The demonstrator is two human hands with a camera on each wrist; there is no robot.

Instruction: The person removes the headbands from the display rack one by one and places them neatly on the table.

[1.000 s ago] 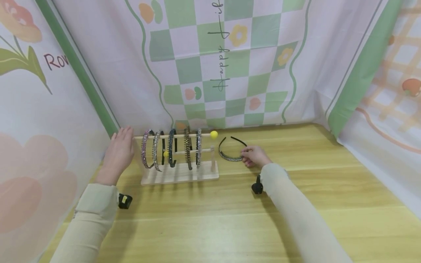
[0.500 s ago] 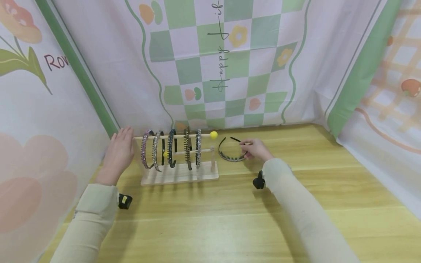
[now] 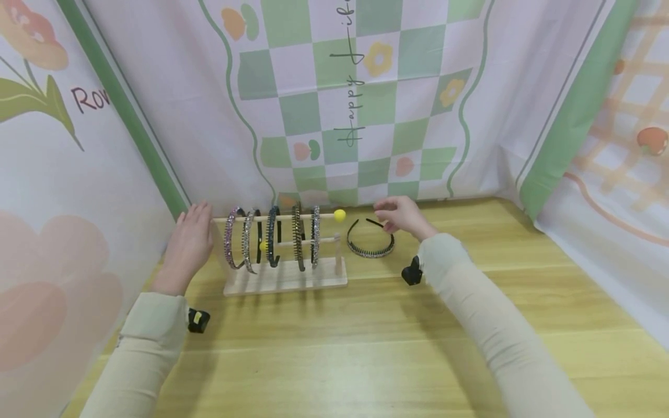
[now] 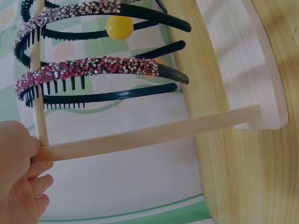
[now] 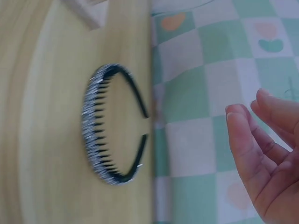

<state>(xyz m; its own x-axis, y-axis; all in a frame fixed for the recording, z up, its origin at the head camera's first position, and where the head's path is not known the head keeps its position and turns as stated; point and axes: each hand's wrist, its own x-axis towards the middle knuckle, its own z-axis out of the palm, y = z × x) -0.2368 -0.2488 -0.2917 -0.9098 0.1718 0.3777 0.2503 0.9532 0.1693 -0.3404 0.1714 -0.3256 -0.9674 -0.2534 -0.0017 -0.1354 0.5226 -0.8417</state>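
A pale wooden headband rack bears several rhinestone headbands with comb teeth, among them a pink one and a brown one. My left hand holds the top of the rack's left end post, its thumb side at the post's upper end and fingers on the outer side. A silver-studded black headband lies on the table right of the rack, its open ends facing the back. Above and behind its right tip hangs my right hand, fingers loosely bent with nothing between thumb and fingertips.
A yellow ball caps the rack's upper bar, and a second yellow ball caps the lower bar. A checkered cloth hangs along the back edge of the wooden table. Printed cloths hang at both sides.
My right hand has let go of the silver-studded headband's right side and moved up and back. The headband stays on the table. The left hand has not moved.
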